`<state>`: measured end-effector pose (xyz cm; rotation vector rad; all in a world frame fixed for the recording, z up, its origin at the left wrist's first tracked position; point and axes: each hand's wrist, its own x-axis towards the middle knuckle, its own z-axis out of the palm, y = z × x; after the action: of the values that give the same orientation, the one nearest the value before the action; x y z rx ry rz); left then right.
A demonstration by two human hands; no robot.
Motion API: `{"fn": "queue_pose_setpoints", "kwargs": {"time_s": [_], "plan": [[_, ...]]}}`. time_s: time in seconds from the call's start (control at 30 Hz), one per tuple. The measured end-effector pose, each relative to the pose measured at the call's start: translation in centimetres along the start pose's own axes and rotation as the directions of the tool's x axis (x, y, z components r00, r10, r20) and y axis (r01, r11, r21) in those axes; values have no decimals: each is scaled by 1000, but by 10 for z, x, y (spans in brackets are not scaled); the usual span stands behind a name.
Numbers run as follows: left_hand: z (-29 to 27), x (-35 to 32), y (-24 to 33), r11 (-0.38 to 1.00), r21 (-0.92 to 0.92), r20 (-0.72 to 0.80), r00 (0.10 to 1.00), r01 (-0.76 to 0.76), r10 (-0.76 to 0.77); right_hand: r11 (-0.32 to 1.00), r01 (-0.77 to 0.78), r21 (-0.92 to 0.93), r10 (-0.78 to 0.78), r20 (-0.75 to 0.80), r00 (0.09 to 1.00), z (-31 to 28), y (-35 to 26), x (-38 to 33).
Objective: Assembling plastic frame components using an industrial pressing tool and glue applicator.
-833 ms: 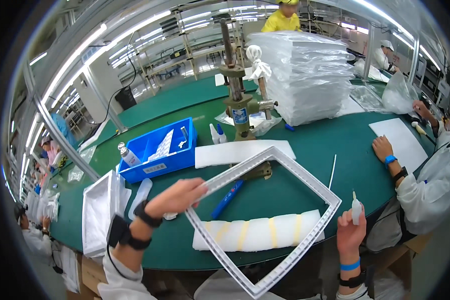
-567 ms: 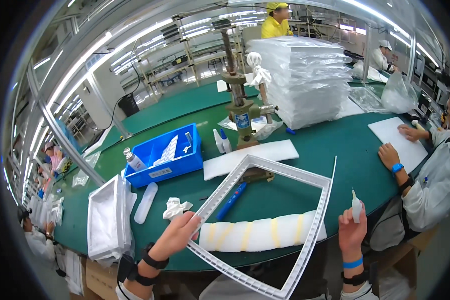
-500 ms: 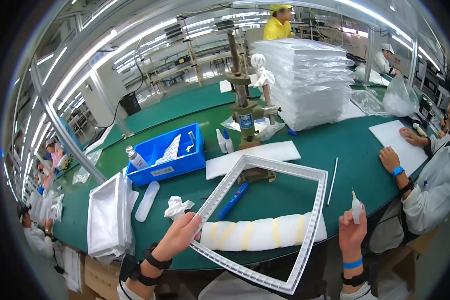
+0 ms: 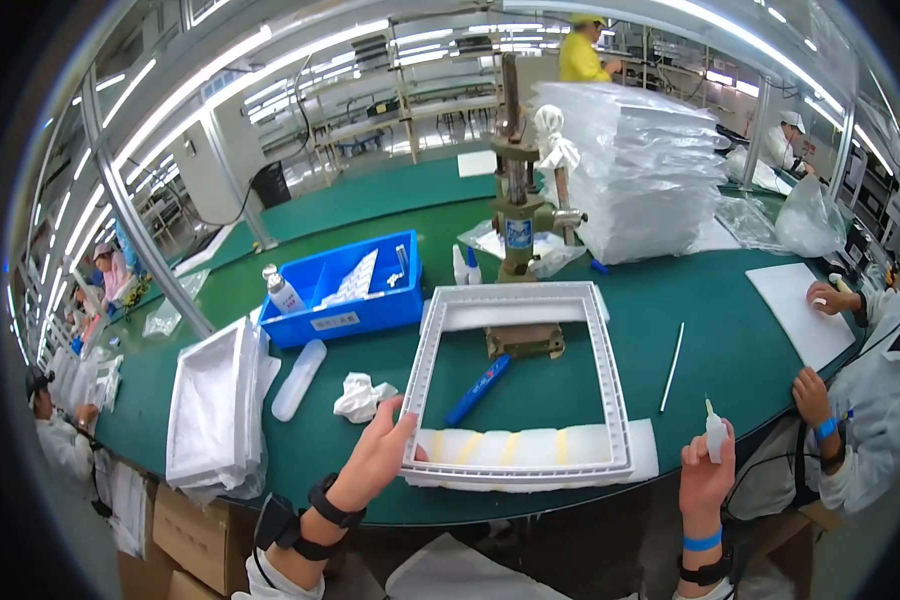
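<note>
My left hand (image 4: 378, 448) grips the lower left corner of a white rectangular plastic frame (image 4: 419, 385). The frame is held up in front of an arbor press (image 4: 520, 200), and the bench shows through its opening. Behind its near side lies a white foam roll banded with yellow tape (image 4: 635, 448). Inside the opening a blue marker pen (image 4: 478, 390) is visible on the bench. Off to the right, my right hand (image 4: 707, 475) is closed around a small white squeeze bottle with a thin needle tip (image 4: 715, 435), tip upward and apart from the frame.
Left of the frame are a crumpled white tissue (image 4: 362, 397), a translucent bottle (image 4: 299, 380), a blue divided bin (image 4: 345, 290) and stacked white frames (image 4: 210, 405). A thin white stick (image 4: 672, 366) lies right. Bagged sheets (image 4: 630, 170) rise behind. A co-worker (image 4: 885, 370) sits at right.
The white frame has turned from a slant to nearly square with the bench, its near side rising over the foam roll. My right hand keeps the bottle upright. The whole view has shifted slightly.
</note>
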<state>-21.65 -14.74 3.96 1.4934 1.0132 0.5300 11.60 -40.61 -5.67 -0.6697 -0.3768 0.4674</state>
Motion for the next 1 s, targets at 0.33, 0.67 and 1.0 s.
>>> {"fn": "queue_pose_setpoints", "kwargs": {"time_s": [0.33, 0.67, 1.0], "plan": [[24, -16, 4, 673, 727, -34, 971, -139, 236, 918, -137, -371, 199, 134, 971, 66, -12, -74], [19, -19, -35, 888, 315, -97, 919, -335, 381, 760, -156, -631, 328, 165, 930, 68, -3, -84], [17, -27, -71, 895, 130, -241, 862, -428, 447, 646, -112, -755, 331, 145, 933, 72, -6, -85]]}}
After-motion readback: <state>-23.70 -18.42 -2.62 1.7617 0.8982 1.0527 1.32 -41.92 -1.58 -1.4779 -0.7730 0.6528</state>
